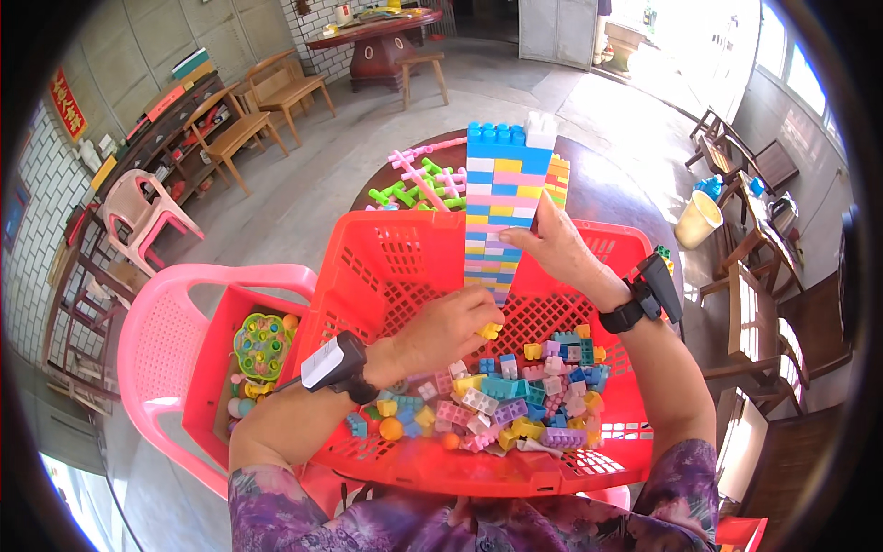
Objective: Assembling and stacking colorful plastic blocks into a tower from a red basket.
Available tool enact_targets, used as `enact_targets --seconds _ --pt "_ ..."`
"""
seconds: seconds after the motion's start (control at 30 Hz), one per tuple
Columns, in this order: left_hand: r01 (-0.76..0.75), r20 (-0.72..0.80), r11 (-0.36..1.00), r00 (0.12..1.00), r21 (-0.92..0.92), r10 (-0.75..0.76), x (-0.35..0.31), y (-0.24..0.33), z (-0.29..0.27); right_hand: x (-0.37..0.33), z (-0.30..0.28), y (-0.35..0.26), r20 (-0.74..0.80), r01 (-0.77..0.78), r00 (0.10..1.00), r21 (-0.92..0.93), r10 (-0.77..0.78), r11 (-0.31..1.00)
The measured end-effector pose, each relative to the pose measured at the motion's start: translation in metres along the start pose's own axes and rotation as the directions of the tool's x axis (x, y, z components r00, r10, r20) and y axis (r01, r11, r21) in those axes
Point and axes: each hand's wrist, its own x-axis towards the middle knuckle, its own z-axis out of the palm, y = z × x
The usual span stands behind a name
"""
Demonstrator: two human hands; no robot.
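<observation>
"Lying nearest the person, what runs along the near edge of the red basket [354, 262]?"

"Loose blocks [501, 391] in pink, purple, teal, yellow and blue, with an orange ball [391, 429] at the left of the heap."

"And the left hand [446, 324]?"

"Above the heap, its thumb and fingers pinched together on a small yellow block [491, 330]."

"Where is the tower [497, 207]?"

"Upright at the middle of the basket's far edge, rising above the rim. It is mostly blue, white and yellow, and the left hand partly hides its foot, so nobody can tell what that rests on."

"Does the right hand [561, 247] hold it?"

"Yes, clamped on its right side, thumb across the near face."

"What is past the far edge?"

"Green and pink pieces [425, 187] on a dark round table [602, 175], then a wooden bench [236, 136] farther off on the left."
</observation>
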Motion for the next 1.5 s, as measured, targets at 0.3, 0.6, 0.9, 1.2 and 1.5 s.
enact_targets --seconds 0.3,0.6,0.9,1.2,1.5 --pt "0.251 -0.11 0.962 0.959 -0.113 -0.263 0.003 0.007 -0.019 -0.003 0.003 -0.006 0.029 0.018 0.999 -0.078 -0.016 0.997" --pt "0.234 -0.231 0.709 0.838 -0.666 -0.494 0.0 -0.017 -0.033 -0.002 0.002 -0.005 0.0 0.066 0.998 -0.057 -0.066 0.996" --pt "0.048 -0.41 0.669 0.757 -0.742 -0.509 0.01 -0.018 -0.065 -0.002 0.003 0.002 0.02 0.028 0.999 -0.031 -0.028 0.999" --pt "-0.119 -0.542 0.746 0.762 -0.655 -0.355 0.062 0.009 -0.109 0.0 -0.002 0.007 0.044 -0.013 0.999 0.016 0.012 1.0" --pt "0.052 -0.38 0.798 0.859 -0.601 -0.342 0.092 -0.006 -0.117 0.0 0.001 0.01 0.033 0.051 0.998 -0.018 -0.051 0.999"
